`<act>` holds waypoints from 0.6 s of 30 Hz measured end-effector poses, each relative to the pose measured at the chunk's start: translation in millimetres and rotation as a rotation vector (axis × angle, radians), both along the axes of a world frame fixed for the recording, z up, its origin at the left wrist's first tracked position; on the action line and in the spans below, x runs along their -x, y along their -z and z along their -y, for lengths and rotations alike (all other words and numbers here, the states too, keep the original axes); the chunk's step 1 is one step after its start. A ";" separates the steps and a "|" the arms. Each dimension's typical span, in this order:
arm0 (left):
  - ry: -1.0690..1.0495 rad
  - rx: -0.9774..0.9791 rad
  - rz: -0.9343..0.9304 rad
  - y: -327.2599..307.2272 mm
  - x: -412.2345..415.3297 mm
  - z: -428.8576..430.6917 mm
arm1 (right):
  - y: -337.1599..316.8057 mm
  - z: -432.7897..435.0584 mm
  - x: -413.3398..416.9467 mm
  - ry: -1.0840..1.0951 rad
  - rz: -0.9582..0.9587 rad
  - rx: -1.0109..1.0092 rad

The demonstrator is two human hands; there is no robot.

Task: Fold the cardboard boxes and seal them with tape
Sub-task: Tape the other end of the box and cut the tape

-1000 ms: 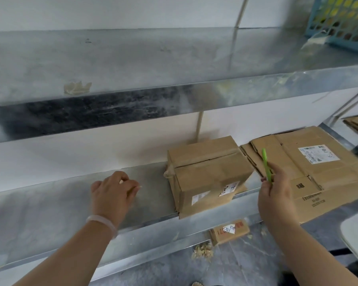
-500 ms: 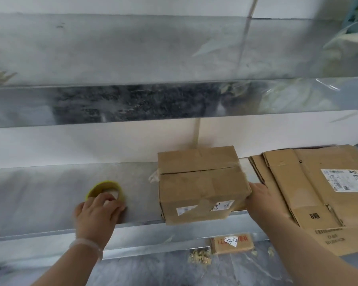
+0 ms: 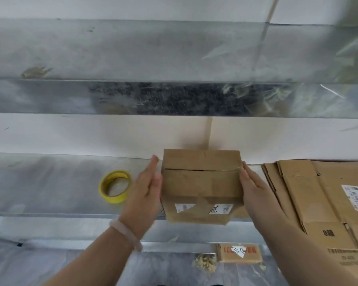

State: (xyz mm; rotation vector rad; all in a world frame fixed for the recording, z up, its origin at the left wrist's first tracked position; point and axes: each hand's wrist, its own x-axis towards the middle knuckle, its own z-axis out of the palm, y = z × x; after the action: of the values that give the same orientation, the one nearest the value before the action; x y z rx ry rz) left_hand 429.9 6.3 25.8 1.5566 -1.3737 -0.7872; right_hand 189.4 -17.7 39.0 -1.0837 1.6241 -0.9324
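A small folded cardboard box (image 3: 202, 182) with taped flaps and torn white labels sits on the metal shelf (image 3: 50, 188), its front overhanging the edge. My left hand (image 3: 147, 188) lies flat against the box's left side with straight fingers. My right hand (image 3: 254, 188) presses flat on its right side. A roll of yellow tape (image 3: 115, 186) lies on the shelf to the left of my left hand, apart from it.
A stack of flattened cardboard boxes (image 3: 322, 205) lies on the shelf to the right. A second metal shelf (image 3: 153, 58) runs overhead. On the floor below lie a small cardboard piece (image 3: 239, 252) and some scraps (image 3: 204, 262).
My left hand let go of the tape roll and moved right to the box's left side. My right hand slid up along the box's right side. The box has turned square to me.
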 end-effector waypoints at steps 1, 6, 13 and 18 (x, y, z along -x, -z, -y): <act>0.004 -0.060 -0.085 -7.2 14.7 -2.4 | 2.6 0.0 -3.0 -0.016 -0.034 -0.018; -0.075 -0.320 -0.406 -25.4 23.4 10.5 | -5.8 9.8 -9.4 0.007 0.078 -0.114; -0.173 -0.401 -0.032 -34.9 31.2 37.6 | -23.1 35.1 -28.0 -0.022 -0.257 -0.144; -0.183 -0.401 0.080 -26.8 31.6 44.1 | -16.9 32.2 -33.0 0.027 -0.332 -0.058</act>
State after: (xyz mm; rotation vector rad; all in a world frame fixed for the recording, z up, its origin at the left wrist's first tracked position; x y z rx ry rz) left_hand 398.3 -37.8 52.6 2.0117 -1.1533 -0.9335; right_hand 222.4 -49.9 55.9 -1.2278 1.9265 -0.7451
